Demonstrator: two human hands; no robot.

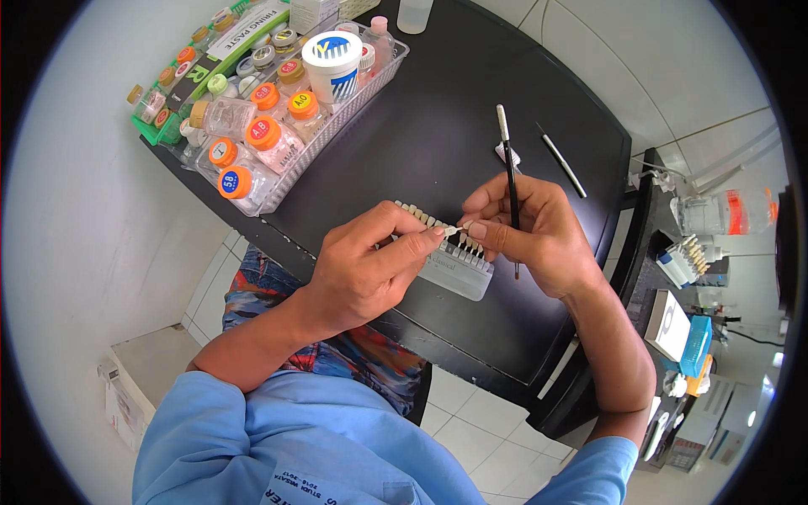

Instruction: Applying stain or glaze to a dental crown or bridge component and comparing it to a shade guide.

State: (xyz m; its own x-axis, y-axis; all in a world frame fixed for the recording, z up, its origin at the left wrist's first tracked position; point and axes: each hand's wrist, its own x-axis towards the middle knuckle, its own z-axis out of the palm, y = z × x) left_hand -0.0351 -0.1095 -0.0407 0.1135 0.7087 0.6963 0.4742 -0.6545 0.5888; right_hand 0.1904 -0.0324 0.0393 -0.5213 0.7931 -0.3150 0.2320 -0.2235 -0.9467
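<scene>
Over the black table, my left hand [362, 261] is closed, pinching a small pale tooth shade tab [452, 231] between thumb and fingers. My right hand [539, 231] meets it fingertip to fingertip, also closed. A slim black brush [512, 189] stands out across its fingers, pale end pointing away from me. Thumb and finger of this hand pinch at a tiny whitish piece [466, 225], too small to make out fully. Just beneath both hands lies a tooth shade guide [454, 280], a grey holder with a row of tooth-coloured tabs, partly covered by my fingers.
A clear plastic basket [337, 126] of powder jars stands at the far left, with a large white tub [332, 63] in it. A pen-like tool [561, 160] and a small whitish block [507, 154] lie beyond my right hand. A side counter [648, 278] holds boxes and bottles.
</scene>
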